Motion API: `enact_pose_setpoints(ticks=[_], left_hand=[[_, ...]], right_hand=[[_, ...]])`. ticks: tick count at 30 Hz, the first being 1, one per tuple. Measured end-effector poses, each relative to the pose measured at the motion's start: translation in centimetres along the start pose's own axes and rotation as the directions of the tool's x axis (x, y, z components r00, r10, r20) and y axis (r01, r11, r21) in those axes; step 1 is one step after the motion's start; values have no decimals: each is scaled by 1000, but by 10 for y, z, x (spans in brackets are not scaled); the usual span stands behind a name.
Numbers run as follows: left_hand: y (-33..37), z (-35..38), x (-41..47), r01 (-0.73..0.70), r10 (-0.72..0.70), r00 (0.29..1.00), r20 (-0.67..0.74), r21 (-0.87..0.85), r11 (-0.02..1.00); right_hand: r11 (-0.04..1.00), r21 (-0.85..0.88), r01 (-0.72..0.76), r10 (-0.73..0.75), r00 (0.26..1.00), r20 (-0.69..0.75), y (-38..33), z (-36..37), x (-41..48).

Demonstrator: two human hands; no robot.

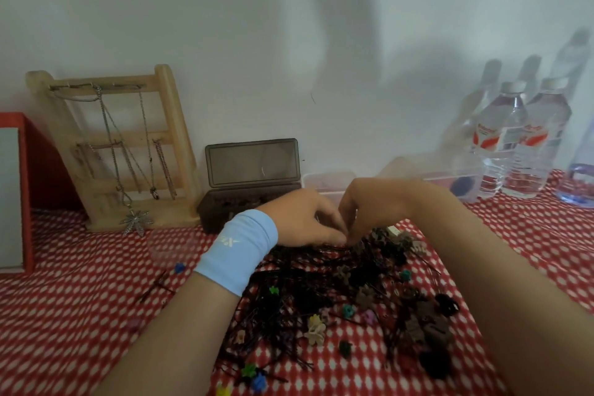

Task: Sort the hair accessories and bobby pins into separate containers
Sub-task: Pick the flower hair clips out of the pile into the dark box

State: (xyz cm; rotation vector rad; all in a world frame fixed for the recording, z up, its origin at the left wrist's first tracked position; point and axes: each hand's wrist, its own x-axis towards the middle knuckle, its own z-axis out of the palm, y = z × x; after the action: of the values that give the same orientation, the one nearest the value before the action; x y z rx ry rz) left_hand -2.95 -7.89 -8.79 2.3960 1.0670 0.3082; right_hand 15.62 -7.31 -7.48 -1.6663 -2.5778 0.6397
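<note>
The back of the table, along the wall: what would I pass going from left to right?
Red box → wooden rack hung with necklaces → dark case with its lid up → clear tub → water bottles.

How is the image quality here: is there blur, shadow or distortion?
Head view: wide-angle lens bends the edges; the water bottles at right look smeared and doubled; soft shadows fall on the wall; both hands, left hand and right hand, are slightly blurred over the bobby pins.
</note>
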Motion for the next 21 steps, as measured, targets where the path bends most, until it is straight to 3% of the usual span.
enact_pose_setpoints(ticks=[3, 7, 13, 17, 21], left_hand=[[4, 17, 1, 3, -8, 994, 111, 39, 999], [1, 24, 3, 40, -48, 987, 153, 50, 998], [-1, 16, 0, 4, -18, 989, 146, 96, 995], [-3, 5, -3, 30, -26, 991, 135, -27, 999], [-7, -2, -8, 108, -67, 982, 175, -235, 966]], right_hand=[[997, -73, -27, 31, 998, 54, 3, 6, 1], [997, -71, -39, 42, 999, 33, 8, 9, 3], [994, 94, 56, -49, 997, -67, 12, 4, 0], [991, 118, 69, -52, 989, -137, 10, 4, 1], [995, 102, -13, 21, 997, -81, 4, 2, -1]])
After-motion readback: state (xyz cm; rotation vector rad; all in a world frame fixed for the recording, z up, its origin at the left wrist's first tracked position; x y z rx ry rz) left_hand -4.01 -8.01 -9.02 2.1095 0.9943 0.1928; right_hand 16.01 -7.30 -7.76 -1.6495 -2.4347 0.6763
